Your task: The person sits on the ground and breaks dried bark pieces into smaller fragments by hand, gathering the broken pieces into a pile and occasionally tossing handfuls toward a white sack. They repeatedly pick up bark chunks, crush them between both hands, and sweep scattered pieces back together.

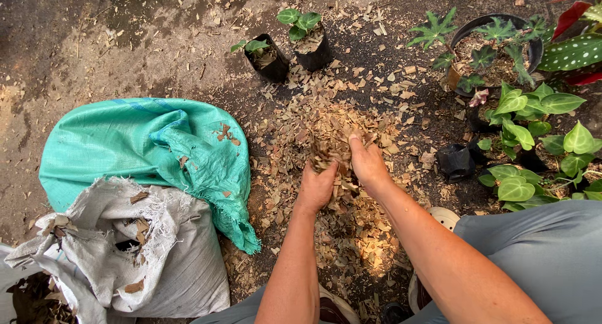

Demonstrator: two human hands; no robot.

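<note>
- The person is crouching over a heap of dry leaf litter (326, 120) spread on the bare ground (75, 54), and both hands are working in the middle of it.
- The left hand (316, 186) is cupping under a clump of the brown flakes, fingers curled up around it; the right hand (367, 161) is pressing in from the other side, so the two are closing together on one handful (329, 151).
- By my reading, this is the gathering step: the handful is being lifted just clear of the heap, with bits looking ready to slip out between the fingers.
- The next move is calling for a firm squeeze and a steady carry, since the flakes are loose and light.
- Two small black nursery bags with seedlings (288, 48) are standing beyond the heap; an empty black bag (454, 162) is lying crumpled just right of the hands.
- A green sack (138, 142) and a white sack (150, 249) are lying to the left, well apart from the hands.
- Potted plants (520, 111) are crowding the right side, and the person's own knee (539, 249) is hemming in the right arm.
</note>
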